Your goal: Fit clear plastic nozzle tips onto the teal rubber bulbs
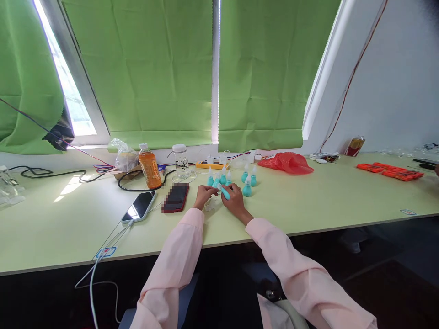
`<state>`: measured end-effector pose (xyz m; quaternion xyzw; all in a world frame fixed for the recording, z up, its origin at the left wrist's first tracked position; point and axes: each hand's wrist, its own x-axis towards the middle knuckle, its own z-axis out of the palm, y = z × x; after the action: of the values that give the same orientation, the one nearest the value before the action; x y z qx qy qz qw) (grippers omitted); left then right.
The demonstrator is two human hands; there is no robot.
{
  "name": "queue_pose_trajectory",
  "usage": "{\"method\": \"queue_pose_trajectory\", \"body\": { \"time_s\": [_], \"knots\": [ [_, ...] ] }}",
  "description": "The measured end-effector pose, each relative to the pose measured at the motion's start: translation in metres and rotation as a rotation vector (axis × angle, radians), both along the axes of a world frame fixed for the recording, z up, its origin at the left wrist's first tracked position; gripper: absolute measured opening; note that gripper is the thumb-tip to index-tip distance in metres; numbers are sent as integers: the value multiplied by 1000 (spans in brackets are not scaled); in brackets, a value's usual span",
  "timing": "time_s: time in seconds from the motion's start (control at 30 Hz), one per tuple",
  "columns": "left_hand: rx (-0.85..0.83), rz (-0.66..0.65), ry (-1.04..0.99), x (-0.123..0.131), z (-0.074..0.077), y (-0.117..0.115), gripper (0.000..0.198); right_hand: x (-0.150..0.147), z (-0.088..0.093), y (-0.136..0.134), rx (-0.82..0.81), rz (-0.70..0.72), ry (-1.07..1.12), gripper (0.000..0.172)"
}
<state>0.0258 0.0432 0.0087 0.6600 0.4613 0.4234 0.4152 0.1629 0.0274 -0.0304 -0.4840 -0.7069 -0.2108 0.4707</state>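
Note:
My right hand (234, 199) is closed round a teal nasal aspirator (225, 193), a soft bulb with a pale, clear tip pointing up and left. Close to that tip, my left hand (203, 196) has its fingers pinched together; what is between them is too small to make out. Several more nasal aspirators, teal bulbs with whitish pointed tips, stand upright just behind my hands. One aspirator (247, 188) stands to the right of my right hand. Small clear plastic pieces (211, 205) lie on the table between my wrists.
On the table (318, 201), left of my hands, are a dark phone (175, 198), a charging phone (139, 206), an orange drink bottle (150, 167) and a clear jar (180, 162). A red plastic bag (287, 163) and orange packets (389, 171) lie to the right.

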Motion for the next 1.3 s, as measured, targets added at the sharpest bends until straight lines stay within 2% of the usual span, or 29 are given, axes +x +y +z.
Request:
{"method": "queue_pose_trajectory", "body": {
  "time_s": [0.57,1.03,1.3],
  "knots": [
    [55,65,49,3,-4,2,21,-2,3,-4,-16,-46,-74,30],
    [239,262,355,9,-8,3,24,-4,5,-9,-44,-87,-133,32],
    [297,312,456,11,-9,1,25,-5,5,-10,-47,-100,-148,35]
  ]
}}
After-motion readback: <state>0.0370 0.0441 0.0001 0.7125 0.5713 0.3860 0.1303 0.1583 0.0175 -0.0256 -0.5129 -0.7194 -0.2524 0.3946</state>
